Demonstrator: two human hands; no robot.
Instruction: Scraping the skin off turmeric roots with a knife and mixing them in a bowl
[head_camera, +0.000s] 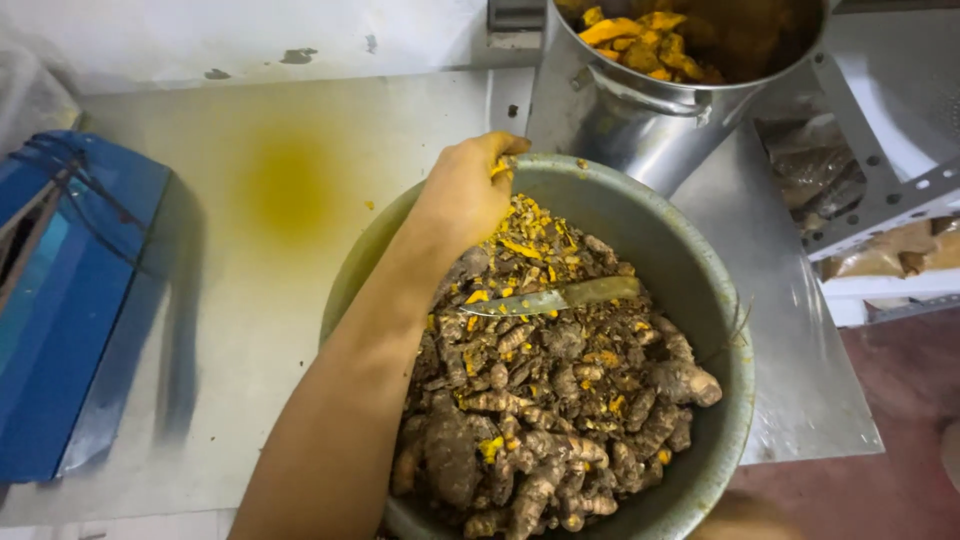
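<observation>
Yellow-stained left hand (466, 190) closes around turmeric pieces (520, 235) at bowl (640, 215) rim.

The left hand (465, 195) curls over the far rim of the grey bowl (700, 290), so its fingers are hidden and what they hold cannot be told. The bowl's near rim is cut off by the bottom edge. The steel hopper (640, 110) is cropped at the top. The blue case (70, 300) runs off the left edge.
</observation>
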